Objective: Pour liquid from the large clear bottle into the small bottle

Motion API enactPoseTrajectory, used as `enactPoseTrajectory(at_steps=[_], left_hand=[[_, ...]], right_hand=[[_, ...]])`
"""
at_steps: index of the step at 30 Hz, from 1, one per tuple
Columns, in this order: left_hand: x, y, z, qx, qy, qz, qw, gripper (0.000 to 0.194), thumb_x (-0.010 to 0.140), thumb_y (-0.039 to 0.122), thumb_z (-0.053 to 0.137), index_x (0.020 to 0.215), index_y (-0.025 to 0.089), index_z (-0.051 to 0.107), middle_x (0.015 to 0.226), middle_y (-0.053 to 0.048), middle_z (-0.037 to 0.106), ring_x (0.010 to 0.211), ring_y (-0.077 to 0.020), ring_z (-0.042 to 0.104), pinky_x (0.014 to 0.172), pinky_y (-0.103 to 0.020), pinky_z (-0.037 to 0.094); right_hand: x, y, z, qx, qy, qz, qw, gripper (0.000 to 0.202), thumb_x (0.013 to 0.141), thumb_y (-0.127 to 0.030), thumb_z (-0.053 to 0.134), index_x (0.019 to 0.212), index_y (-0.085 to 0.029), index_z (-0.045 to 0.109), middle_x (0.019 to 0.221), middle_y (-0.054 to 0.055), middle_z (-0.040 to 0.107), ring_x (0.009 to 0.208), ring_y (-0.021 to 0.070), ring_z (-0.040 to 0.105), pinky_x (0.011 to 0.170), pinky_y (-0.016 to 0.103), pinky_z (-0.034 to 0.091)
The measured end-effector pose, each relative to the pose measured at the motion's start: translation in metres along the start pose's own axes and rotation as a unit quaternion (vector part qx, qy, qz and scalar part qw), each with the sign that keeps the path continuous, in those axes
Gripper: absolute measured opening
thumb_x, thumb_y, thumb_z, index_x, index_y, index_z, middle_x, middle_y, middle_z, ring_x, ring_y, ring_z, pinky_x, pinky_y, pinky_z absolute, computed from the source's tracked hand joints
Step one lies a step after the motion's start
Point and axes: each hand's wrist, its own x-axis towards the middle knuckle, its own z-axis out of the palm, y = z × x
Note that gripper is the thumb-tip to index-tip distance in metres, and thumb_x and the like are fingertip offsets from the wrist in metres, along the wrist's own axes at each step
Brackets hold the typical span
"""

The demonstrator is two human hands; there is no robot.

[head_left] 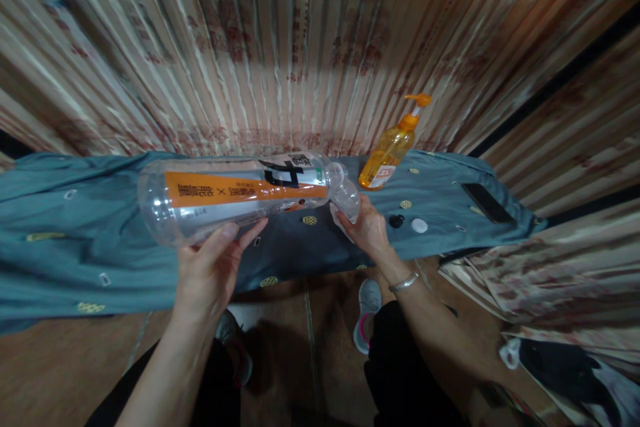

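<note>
A large clear plastic bottle (245,190) with an orange and white label is held on its side above the cloth, its neck pointing right. My left hand (213,263) grips it from below near its base, thumb along the near side. At the bottle's neck, my right hand (369,227) is closed round a smaller clear plastic piece (346,199), which looks like a small bottle or cup. The two mouths meet or overlap; I cannot tell whether they touch. Inside the large bottle I can make out no liquid.
An orange pump bottle (390,150) stands behind my right hand. A black cap (397,221), a white round cap (419,225) and a dark phone (486,203) lie to the right on the teal patterned cloth (120,240). A pleated curtain (280,67) hangs behind.
</note>
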Motion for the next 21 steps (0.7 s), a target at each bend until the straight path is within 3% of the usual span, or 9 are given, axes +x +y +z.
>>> enactPoseTrajectory(at_steps=[6,13,18,21], left_hand=[[-0.0005,0.001,0.0021,-0.005,0.009,0.001,1.0,0.039,0.054,0.037,0.108,0.074,0.029,0.075,0.083,0.008,0.082,0.105,-0.0286,0.081,0.095,-0.051,0.07],[0.0002,-0.0007,0.0011,-0.009,0.007,0.001,1.0,0.04,0.055,0.037,0.107,0.078,0.028,0.075,0.09,0.004,0.084,0.108,-0.031,0.081,0.099,-0.058,0.068],[0.0,0.001,0.0013,-0.007,0.006,-0.005,1.0,0.041,0.055,0.036,0.108,0.08,0.03,0.076,0.097,0.004,0.086,0.108,-0.0303,0.081,0.097,-0.055,0.069],[-0.0005,0.0023,0.0033,-0.014,0.012,-0.003,1.0,0.044,0.052,0.034,0.109,0.083,0.031,0.078,0.091,0.006,0.085,0.103,-0.0281,0.082,0.093,-0.051,0.07]], right_hand=[[0.0001,-0.0007,-0.0016,0.004,-0.004,0.001,1.0,0.056,0.096,-0.056,0.06,0.132,-0.013,0.056,0.107,0.018,0.08,0.093,0.0296,0.077,0.078,0.036,0.057],[0.0001,-0.0011,-0.0014,0.005,0.0,0.005,1.0,0.057,0.096,-0.058,0.06,0.131,-0.013,0.058,0.103,0.017,0.08,0.089,0.0285,0.076,0.076,0.035,0.056],[0.0004,-0.0011,-0.0021,0.012,-0.004,0.002,1.0,0.059,0.098,-0.061,0.057,0.131,-0.012,0.058,0.105,0.019,0.08,0.091,0.0292,0.075,0.076,0.036,0.056],[0.0003,-0.0012,-0.0022,0.006,0.001,0.0,1.0,0.058,0.097,-0.06,0.058,0.131,-0.013,0.057,0.104,0.018,0.08,0.09,0.0293,0.076,0.076,0.036,0.056]])
